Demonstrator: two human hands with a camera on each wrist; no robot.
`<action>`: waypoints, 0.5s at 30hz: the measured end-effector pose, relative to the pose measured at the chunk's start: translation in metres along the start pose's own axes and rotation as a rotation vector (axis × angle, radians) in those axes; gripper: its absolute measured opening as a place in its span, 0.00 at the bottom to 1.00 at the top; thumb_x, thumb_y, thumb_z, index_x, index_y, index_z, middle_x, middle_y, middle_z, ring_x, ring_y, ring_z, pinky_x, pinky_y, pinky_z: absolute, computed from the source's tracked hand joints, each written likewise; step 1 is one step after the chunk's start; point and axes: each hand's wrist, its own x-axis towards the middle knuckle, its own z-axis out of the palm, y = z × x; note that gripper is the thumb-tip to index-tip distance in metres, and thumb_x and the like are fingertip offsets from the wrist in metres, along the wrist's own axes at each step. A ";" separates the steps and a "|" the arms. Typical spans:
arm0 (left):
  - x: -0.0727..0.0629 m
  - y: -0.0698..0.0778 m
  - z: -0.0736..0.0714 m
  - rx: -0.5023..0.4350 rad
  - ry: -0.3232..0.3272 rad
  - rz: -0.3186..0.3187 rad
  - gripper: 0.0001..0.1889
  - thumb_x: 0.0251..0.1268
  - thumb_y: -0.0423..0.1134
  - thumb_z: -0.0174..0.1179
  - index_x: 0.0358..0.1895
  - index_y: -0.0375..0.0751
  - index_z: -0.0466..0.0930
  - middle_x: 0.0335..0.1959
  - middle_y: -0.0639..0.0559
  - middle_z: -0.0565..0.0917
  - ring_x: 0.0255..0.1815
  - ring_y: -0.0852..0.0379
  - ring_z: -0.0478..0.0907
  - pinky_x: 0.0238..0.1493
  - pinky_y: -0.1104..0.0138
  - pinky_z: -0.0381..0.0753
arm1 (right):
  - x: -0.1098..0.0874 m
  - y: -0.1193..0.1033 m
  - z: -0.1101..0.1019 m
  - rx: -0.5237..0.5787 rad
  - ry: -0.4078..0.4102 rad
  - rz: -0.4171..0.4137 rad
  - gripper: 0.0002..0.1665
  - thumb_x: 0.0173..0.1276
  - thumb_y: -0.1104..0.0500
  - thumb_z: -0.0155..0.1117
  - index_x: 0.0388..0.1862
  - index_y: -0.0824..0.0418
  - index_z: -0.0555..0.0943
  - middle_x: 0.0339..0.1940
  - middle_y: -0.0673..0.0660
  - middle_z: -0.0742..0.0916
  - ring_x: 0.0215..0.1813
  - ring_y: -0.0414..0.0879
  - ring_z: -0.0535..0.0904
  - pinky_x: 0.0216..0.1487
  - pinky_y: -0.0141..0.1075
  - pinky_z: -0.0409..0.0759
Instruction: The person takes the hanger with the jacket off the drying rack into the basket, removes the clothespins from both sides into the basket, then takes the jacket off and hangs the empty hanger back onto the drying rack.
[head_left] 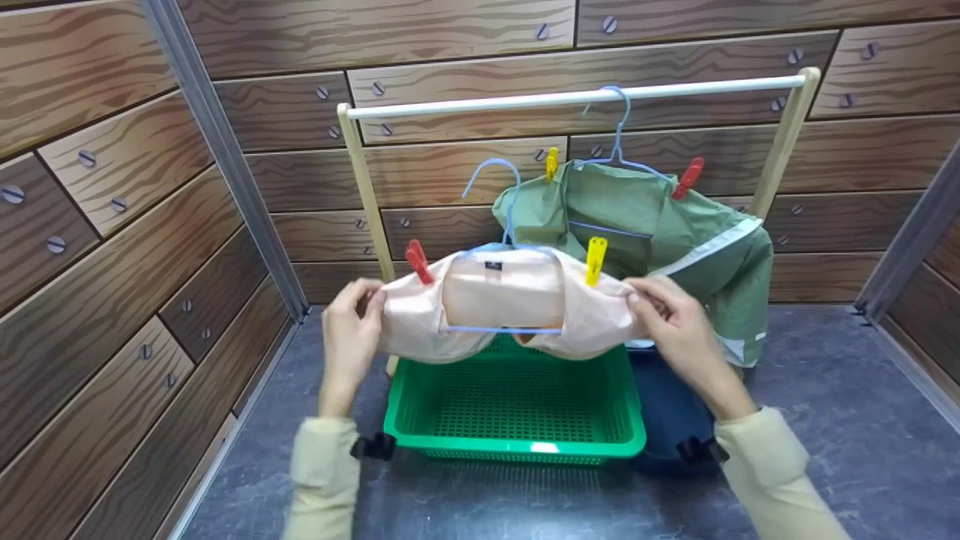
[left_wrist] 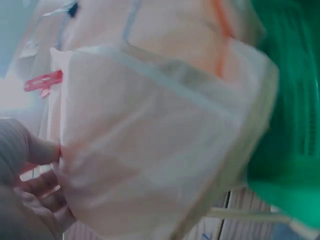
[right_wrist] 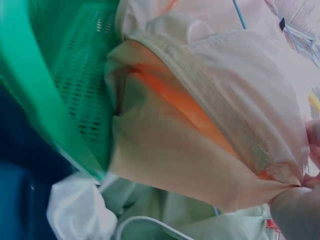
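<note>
A pale pink garment (head_left: 504, 296) with a small dark label hangs on a blue hanger (head_left: 517, 184), held up above the green basket. My left hand (head_left: 349, 337) pinches its left shoulder, and my right hand (head_left: 684, 337) pinches the right one. On the left shoulder sits a red clothespin (head_left: 418, 262); a yellow clothespin (head_left: 595, 260) is clipped on the right. The hanger's hook stands free, below the rail. In the right wrist view the garment (right_wrist: 200, 165) shows an orange-looking inside and a zipper edge. The left wrist view shows thumb and fingers at the cloth (left_wrist: 135, 145).
Behind, a rack with a white rail (head_left: 480, 103) carries a green jacket (head_left: 622, 202) on another blue hanger, with yellow and red clothespins. Below lie the green basket (head_left: 517, 450) and, at its right, a dark blue container (head_left: 667, 420). Wood-patterned walls (head_left: 97, 300) enclose the space.
</note>
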 end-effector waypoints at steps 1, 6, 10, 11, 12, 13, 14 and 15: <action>-0.006 0.000 0.001 -0.010 0.016 -0.029 0.03 0.63 0.27 0.64 0.36 0.37 0.85 0.28 0.48 0.81 0.31 0.53 0.75 0.35 0.62 0.72 | -0.003 0.001 0.001 -0.002 0.000 0.003 0.11 0.70 0.71 0.59 0.48 0.69 0.84 0.37 0.61 0.82 0.36 0.43 0.72 0.37 0.29 0.67; -0.029 -0.003 0.009 -0.047 0.059 -0.136 0.03 0.64 0.28 0.64 0.37 0.37 0.85 0.27 0.50 0.79 0.30 0.55 0.73 0.34 0.64 0.70 | -0.017 0.005 0.003 -0.011 -0.010 0.005 0.11 0.71 0.71 0.58 0.48 0.69 0.84 0.40 0.61 0.83 0.38 0.43 0.72 0.38 0.29 0.68; -0.041 -0.006 0.012 -0.054 0.068 -0.166 0.03 0.64 0.28 0.63 0.37 0.37 0.85 0.28 0.50 0.79 0.31 0.55 0.74 0.34 0.65 0.70 | -0.026 0.006 0.006 -0.007 -0.001 0.031 0.11 0.70 0.72 0.59 0.48 0.69 0.84 0.40 0.60 0.83 0.39 0.43 0.73 0.38 0.28 0.68; -0.044 -0.006 0.012 -0.057 0.074 -0.165 0.03 0.64 0.28 0.63 0.37 0.37 0.84 0.29 0.50 0.79 0.31 0.55 0.74 0.35 0.65 0.71 | -0.028 0.006 0.008 -0.009 0.003 0.031 0.11 0.70 0.72 0.59 0.48 0.69 0.84 0.39 0.59 0.83 0.38 0.43 0.73 0.38 0.28 0.68; -0.046 -0.007 0.012 -0.060 0.078 -0.166 0.02 0.64 0.27 0.63 0.37 0.37 0.84 0.29 0.49 0.80 0.32 0.55 0.74 0.35 0.64 0.71 | -0.030 0.006 0.009 -0.008 0.008 0.028 0.11 0.70 0.72 0.59 0.48 0.69 0.84 0.39 0.59 0.83 0.37 0.43 0.73 0.37 0.28 0.68; -0.048 -0.007 0.012 -0.063 0.083 -0.170 0.02 0.64 0.27 0.63 0.37 0.37 0.84 0.30 0.49 0.80 0.32 0.55 0.75 0.36 0.65 0.71 | -0.031 0.006 0.011 -0.006 0.013 0.025 0.11 0.69 0.73 0.59 0.47 0.69 0.84 0.38 0.60 0.83 0.36 0.44 0.73 0.36 0.28 0.69; -0.051 -0.008 0.011 -0.067 0.088 -0.174 0.02 0.65 0.27 0.63 0.37 0.36 0.84 0.31 0.49 0.80 0.33 0.55 0.75 0.37 0.64 0.72 | -0.033 0.006 0.012 -0.003 0.019 0.020 0.11 0.69 0.73 0.59 0.47 0.69 0.84 0.38 0.60 0.83 0.35 0.44 0.73 0.35 0.28 0.69; -0.054 -0.008 0.011 -0.065 0.093 -0.180 0.02 0.65 0.27 0.63 0.37 0.36 0.84 0.31 0.48 0.81 0.34 0.55 0.75 0.37 0.64 0.72 | -0.034 0.006 0.013 -0.001 0.025 0.018 0.11 0.69 0.73 0.59 0.47 0.69 0.84 0.37 0.60 0.83 0.35 0.44 0.73 0.35 0.28 0.69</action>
